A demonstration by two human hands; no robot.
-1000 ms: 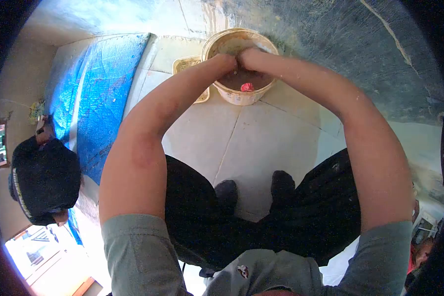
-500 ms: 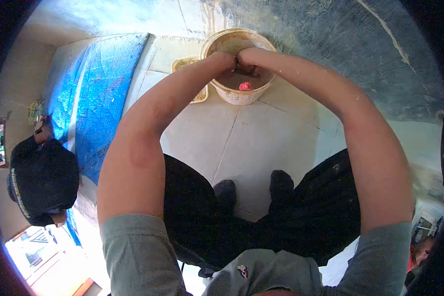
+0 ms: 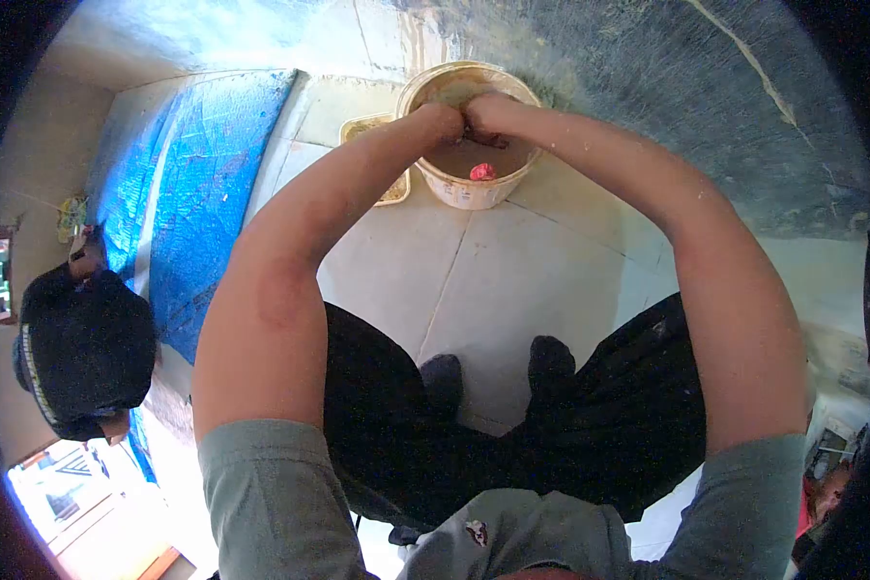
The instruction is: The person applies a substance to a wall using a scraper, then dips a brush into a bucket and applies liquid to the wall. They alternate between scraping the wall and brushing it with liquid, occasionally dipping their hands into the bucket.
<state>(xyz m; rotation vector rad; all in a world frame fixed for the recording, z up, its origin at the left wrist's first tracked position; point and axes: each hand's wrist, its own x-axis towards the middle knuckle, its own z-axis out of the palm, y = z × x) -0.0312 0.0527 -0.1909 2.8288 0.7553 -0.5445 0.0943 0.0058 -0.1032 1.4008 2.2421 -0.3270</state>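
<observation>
A whitish plastic bucket (image 3: 466, 197) stained with brown stands on the tiles, with murky brownish liquid (image 3: 466, 162) inside. Both of my hands reach down into it and meet close together near its middle. My left hand (image 3: 443, 123) is bent inward at the wrist, its fingers hidden below. Beside it, my right hand (image 3: 488, 114) points down, and its fingers are mostly out of sight too. Whatever lies between the hands cannot be made out. A small red-pink object (image 3: 482, 172) sits at the bucket's near inner side, apart from both hands.
Left of the bucket is a shallow cream tray (image 3: 394, 193) with yellowish residue, partly behind my left forearm. A blue tarp (image 3: 198, 213) covers the area further left. A person in dark clothing (image 3: 87, 348) is at the far left. A dark, scuffed wall (image 3: 667, 87) rises behind the bucket.
My hands have shifted slightly inside the bucket, still close together. The view has dipped a little; the bucket and the red-pink object stay in place.
</observation>
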